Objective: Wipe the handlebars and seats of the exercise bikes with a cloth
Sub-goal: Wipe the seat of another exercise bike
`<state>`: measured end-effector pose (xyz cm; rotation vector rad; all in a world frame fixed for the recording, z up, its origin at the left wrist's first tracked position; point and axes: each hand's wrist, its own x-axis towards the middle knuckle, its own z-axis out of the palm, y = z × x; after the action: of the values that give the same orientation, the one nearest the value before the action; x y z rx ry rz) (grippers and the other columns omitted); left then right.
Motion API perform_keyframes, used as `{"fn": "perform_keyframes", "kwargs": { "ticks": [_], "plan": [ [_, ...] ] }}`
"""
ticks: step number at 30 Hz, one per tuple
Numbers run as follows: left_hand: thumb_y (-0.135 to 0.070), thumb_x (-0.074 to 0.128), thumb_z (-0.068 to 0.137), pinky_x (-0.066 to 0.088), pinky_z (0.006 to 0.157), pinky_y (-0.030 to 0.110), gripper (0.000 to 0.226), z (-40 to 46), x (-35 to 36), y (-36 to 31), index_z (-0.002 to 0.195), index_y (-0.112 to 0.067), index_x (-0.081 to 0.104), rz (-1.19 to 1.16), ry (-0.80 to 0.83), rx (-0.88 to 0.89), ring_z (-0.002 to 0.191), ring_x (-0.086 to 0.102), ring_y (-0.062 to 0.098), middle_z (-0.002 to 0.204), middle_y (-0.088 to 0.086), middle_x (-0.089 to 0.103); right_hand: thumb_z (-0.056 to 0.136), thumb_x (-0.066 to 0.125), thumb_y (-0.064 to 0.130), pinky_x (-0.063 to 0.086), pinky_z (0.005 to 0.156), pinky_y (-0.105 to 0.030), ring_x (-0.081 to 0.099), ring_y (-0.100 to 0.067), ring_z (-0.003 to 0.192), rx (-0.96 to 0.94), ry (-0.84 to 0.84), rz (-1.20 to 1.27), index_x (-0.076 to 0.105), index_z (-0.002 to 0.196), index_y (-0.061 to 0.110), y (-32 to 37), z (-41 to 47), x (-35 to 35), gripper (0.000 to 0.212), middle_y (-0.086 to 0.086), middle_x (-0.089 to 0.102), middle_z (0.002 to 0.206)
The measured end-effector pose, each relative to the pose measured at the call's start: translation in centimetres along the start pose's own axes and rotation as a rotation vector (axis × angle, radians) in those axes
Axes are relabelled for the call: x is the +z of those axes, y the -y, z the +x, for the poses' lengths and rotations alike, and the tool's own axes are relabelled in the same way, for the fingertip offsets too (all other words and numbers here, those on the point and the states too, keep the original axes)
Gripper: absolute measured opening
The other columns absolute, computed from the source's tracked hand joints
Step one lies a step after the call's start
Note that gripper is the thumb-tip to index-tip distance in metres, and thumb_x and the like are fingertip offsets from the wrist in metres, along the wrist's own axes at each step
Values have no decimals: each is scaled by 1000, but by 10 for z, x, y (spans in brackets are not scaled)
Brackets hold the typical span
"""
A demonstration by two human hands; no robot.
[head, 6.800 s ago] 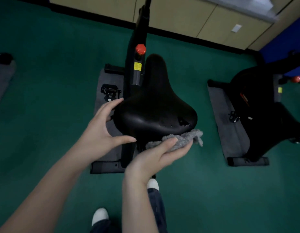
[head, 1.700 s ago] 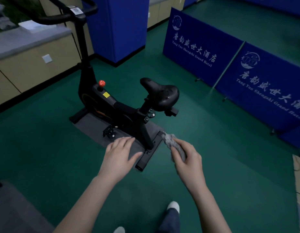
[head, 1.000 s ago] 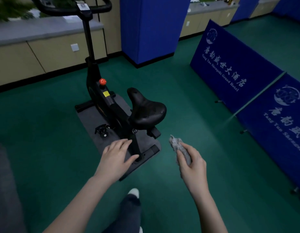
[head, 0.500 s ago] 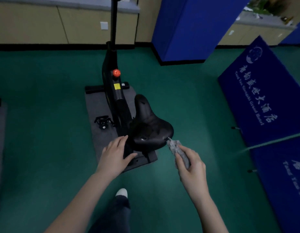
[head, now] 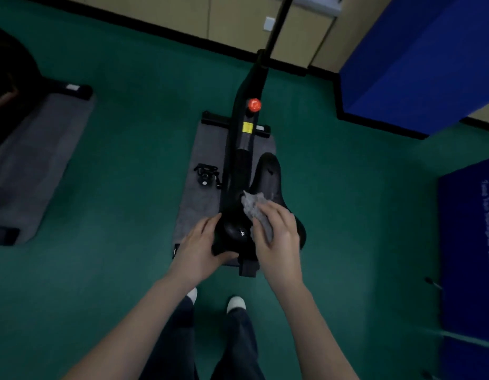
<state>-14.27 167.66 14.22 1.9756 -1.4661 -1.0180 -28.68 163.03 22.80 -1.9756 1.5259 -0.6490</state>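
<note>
One crumpled grey cloth [head: 255, 205] lies pressed on the glossy black seat [head: 268, 176].

Left hand [head: 201, 248] cupped — right hand [head: 279, 237] pressing.

Gym room: exercise bikes [head: 246, 149] on mats [head: 199, 204], green floor [head: 128, 160].
</note>
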Motion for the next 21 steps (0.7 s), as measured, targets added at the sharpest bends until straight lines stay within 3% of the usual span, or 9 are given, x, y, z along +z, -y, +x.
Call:
{"fn": "perform_keyframes", "kwargs": {
  "ticks": [4, 6, 9, 13, 17, 21],
  "plan": [
    [-40, 85, 61, 35, 108, 33, 96, -3, 23, -7, 141, -19, 36, -210, -166, -76, 125, 42, 12, 132, -8, 43, 91, 61, 7, 41, 104, -40, 49, -24, 119, -228, 153, -74, 62, 122, 5, -15, 19, 17, 31, -8, 58, 125],
    [-29, 87, 59, 34, 106, 28, 94, -3, 33, -6, 139, -15, 39, -296, -254, -111, 123, 42, 11, 126, -10, 43, 91, 60, 6, 42, 102, -44, 50, -28, 119, -356, 244, -142, 63, 121, 4, -24, 25, 25, 31, -11, 59, 124],
    [-17, 86, 60, 35, 108, 32, 84, -2, 43, -2, 134, -13, 45, -358, -326, -140, 125, 44, 15, 128, -6, 47, 93, 56, 11, 37, 105, -45, 47, -31, 124, -559, 403, -284, 61, 125, 5, -36, 31, 34, 33, -13, 56, 130],
    [-33, 89, 55, 32, 110, 32, 93, -3, 48, 1, 135, -15, 45, -415, -336, -165, 126, 41, 11, 134, -6, 45, 91, 57, 7, 38, 106, -43, 51, -32, 120, -706, 465, -332, 61, 124, 2, -50, 55, 27, 33, -13, 59, 125],
    [-58, 80, 44, 31, 110, 30, 101, -3, 47, 1, 133, -26, 45, -506, -323, -153, 124, 39, 3, 127, -20, 43, 90, 59, -1, 41, 104, -47, 53, -34, 114, -628, 346, -349, 62, 119, -5, -64, 76, 19, 29, -18, 61, 118],
    [-56, 87, 42, 30, 110, 28, 99, 1, 48, 7, 127, -32, 43, -499, -333, -94, 124, 38, 1, 124, -32, 36, 92, 60, 6, 42, 103, -41, 52, -28, 114, -621, 401, -268, 64, 117, -3, -57, 72, 31, 27, -13, 62, 117]
  ]
}}
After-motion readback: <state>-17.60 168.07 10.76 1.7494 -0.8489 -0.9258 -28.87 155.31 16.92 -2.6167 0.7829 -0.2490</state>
